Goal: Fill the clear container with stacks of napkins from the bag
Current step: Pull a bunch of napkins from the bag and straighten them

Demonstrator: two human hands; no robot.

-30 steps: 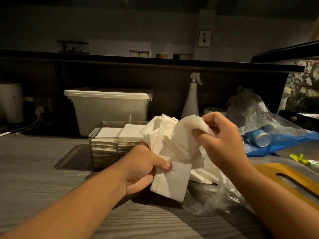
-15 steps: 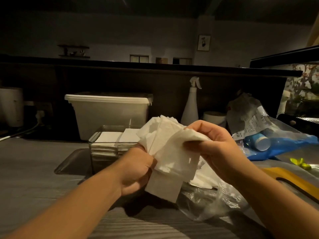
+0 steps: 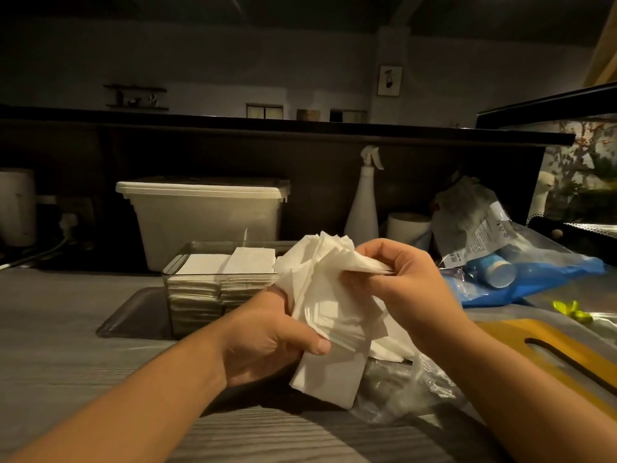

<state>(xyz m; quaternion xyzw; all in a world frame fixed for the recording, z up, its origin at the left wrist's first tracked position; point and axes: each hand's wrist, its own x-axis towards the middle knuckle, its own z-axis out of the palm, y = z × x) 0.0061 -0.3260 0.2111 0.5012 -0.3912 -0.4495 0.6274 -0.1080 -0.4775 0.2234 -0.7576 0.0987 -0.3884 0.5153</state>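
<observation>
A loose, fanned bunch of white napkins [image 3: 325, 315] is held above the counter in front of me. My left hand [image 3: 267, 339] grips its lower part, thumb across the front. My right hand [image 3: 397, 282] pinches the upper right corner of the bunch. Behind the hands stands the clear container [image 3: 197, 295] with two stacks of napkins [image 3: 230, 265] inside, reaching near its rim. The clear plastic bag [image 3: 404, 385] lies crumpled on the counter below my right hand, with a few more napkins [image 3: 390, 349] at its mouth.
A white lidded tub [image 3: 207, 218] and a white spray bottle [image 3: 364, 202] stand at the back wall. To the right lie a blue plastic bag [image 3: 534, 279] with a blue-capped bottle and a yellow board [image 3: 551, 355]. The container sits beside a dark tray [image 3: 133, 315].
My right hand has shifted its pinch up to the top right corner of the bunch, pulling the napkins outward. My left thumb has come round to the front of the stack.
</observation>
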